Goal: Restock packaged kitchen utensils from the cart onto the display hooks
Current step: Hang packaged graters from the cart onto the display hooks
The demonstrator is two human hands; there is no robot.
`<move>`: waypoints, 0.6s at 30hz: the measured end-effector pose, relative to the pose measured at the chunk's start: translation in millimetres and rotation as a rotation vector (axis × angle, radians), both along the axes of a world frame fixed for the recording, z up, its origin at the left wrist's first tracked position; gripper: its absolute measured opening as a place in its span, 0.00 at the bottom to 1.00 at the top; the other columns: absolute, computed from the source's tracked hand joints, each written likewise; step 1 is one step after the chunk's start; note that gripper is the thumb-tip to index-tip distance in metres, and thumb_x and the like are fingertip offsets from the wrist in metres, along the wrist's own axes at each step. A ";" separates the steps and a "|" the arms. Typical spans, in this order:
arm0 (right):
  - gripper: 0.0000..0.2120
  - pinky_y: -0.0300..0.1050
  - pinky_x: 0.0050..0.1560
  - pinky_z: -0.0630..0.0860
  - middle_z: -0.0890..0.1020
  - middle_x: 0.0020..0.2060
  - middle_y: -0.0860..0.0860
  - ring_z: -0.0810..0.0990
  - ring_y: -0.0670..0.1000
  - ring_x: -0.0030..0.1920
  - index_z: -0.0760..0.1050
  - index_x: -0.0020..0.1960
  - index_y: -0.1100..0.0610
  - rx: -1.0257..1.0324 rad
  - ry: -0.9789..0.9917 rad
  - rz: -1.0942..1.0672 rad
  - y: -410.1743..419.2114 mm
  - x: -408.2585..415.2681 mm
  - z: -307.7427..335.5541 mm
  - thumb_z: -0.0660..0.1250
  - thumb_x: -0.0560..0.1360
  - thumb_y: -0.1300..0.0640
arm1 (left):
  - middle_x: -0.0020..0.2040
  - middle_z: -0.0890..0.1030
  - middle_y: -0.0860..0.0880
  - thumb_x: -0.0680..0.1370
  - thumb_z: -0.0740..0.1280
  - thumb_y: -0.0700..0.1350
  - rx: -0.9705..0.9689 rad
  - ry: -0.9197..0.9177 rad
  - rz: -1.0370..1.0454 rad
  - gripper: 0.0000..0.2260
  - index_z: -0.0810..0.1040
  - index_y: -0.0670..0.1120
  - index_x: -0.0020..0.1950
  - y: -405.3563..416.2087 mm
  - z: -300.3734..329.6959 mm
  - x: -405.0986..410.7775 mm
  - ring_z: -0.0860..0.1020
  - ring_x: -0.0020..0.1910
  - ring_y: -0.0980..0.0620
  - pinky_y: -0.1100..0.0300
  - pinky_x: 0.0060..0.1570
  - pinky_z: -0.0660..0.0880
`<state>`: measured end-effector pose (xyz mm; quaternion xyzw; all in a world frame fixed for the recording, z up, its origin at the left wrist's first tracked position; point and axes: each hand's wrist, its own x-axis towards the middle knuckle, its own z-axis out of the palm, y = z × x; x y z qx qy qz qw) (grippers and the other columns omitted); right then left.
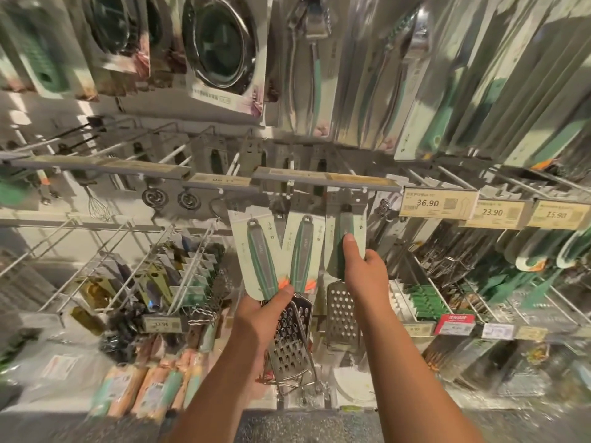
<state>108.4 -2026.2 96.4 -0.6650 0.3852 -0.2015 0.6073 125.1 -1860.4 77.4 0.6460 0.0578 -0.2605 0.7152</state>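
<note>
Two carded graters [281,270] fan from the left hand [265,311], thumb pinching their handles. Right hand [367,270] grips a third grater [343,282] below the price rail [326,180]; its hook is hidden.

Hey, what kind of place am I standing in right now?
Most likely a shop's kitchenware aisle: price tags line the rail, carded graters and steel bowls hang from wire display hooks.
</note>
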 end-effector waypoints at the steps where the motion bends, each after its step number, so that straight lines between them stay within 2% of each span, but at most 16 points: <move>1: 0.47 0.63 0.72 0.70 0.71 0.76 0.54 0.72 0.59 0.72 0.62 0.79 0.55 0.029 0.004 0.014 -4.1 3.2 -1.8 0.62 0.71 0.25 | 0.77 0.69 0.44 0.79 0.72 0.51 -0.032 0.014 -0.014 0.33 0.64 0.40 0.79 0.3 -5.8 2.0 0.67 0.76 0.42 0.44 0.75 0.62; 3: 0.41 0.63 0.73 0.68 0.65 0.79 0.54 0.69 0.60 0.75 0.55 0.82 0.52 0.092 -0.010 0.008 -4.4 4.0 -2.4 0.66 0.77 0.34 | 0.76 0.70 0.44 0.77 0.74 0.53 -0.074 0.023 -0.031 0.35 0.65 0.43 0.79 3.0 -17.4 6.7 0.69 0.74 0.43 0.44 0.75 0.63; 5: 0.39 0.62 0.73 0.67 0.62 0.80 0.54 0.67 0.60 0.76 0.52 0.82 0.49 0.120 -0.027 -0.004 -0.5 -1.9 -6.4 0.68 0.80 0.41 | 0.72 0.77 0.48 0.75 0.76 0.53 -0.129 -0.013 -0.006 0.29 0.72 0.48 0.73 5.9 -24.5 9.8 0.72 0.70 0.49 0.46 0.73 0.63; 7: 0.31 0.58 0.69 0.71 0.70 0.75 0.52 0.73 0.57 0.71 0.61 0.79 0.52 0.140 -0.022 0.021 9.8 -10.9 -5.4 0.68 0.81 0.45 | 0.67 0.80 0.52 0.70 0.78 0.56 -0.146 -0.048 0.003 0.30 0.76 0.51 0.69 7.7 -25.3 9.2 0.73 0.70 0.50 0.49 0.71 0.62; 8: 0.23 0.56 0.67 0.74 0.75 0.70 0.52 0.77 0.56 0.66 0.68 0.73 0.53 0.163 -0.023 0.063 16.4 -15.0 -4.6 0.67 0.81 0.46 | 0.66 0.81 0.53 0.68 0.79 0.58 -0.151 -0.042 0.003 0.33 0.75 0.50 0.70 7.8 -25.0 8.8 0.74 0.69 0.51 0.50 0.71 0.62; 9: 0.17 0.56 0.64 0.77 0.80 0.63 0.52 0.81 0.55 0.60 0.74 0.67 0.53 0.197 -0.025 0.117 24.2 -18.9 -4.1 0.67 0.82 0.48 | 0.65 0.82 0.53 0.69 0.78 0.57 -0.159 -0.039 -0.001 0.32 0.76 0.50 0.70 6.9 -23.6 8.4 0.75 0.68 0.52 0.51 0.69 0.62; 11: 0.09 0.57 0.62 0.79 0.85 0.51 0.51 0.83 0.52 0.51 0.78 0.58 0.54 0.228 -0.052 0.200 38.7 -23.8 -5.5 0.67 0.82 0.52 | 0.59 0.86 0.55 0.75 0.75 0.49 -0.176 -0.061 -0.012 0.18 0.79 0.52 0.65 5.9 -22.5 8.3 0.80 0.62 0.55 0.55 0.66 0.66; 13: 0.08 0.55 0.59 0.80 0.82 0.45 0.52 0.81 0.50 0.46 0.77 0.58 0.55 0.241 -0.096 0.205 49.2 -23.5 -10.3 0.69 0.81 0.55 | 0.56 0.87 0.55 0.79 0.71 0.41 -0.161 -0.084 -0.042 0.13 0.81 0.52 0.63 5.0 -22.9 8.1 0.83 0.58 0.56 0.59 0.61 0.72; 15: 0.11 0.47 0.52 0.80 0.79 0.47 0.54 0.80 0.51 0.46 0.75 0.60 0.54 0.269 -0.132 0.178 55.0 -21.2 -15.3 0.71 0.80 0.56 | 0.57 0.87 0.55 0.80 0.70 0.39 -0.144 -0.088 -0.056 0.14 0.80 0.51 0.65 5.5 -24.4 9.1 0.83 0.58 0.59 0.62 0.57 0.72; 18: 0.13 0.42 0.44 0.79 0.80 0.49 0.56 0.81 0.53 0.47 0.74 0.61 0.54 0.299 -0.172 0.158 56.6 -17.0 -21.0 0.72 0.79 0.57 | 0.58 0.86 0.56 0.80 0.70 0.40 -0.157 -0.093 -0.085 0.15 0.79 0.51 0.66 7.8 -26.2 11.6 0.83 0.57 0.61 0.63 0.57 0.72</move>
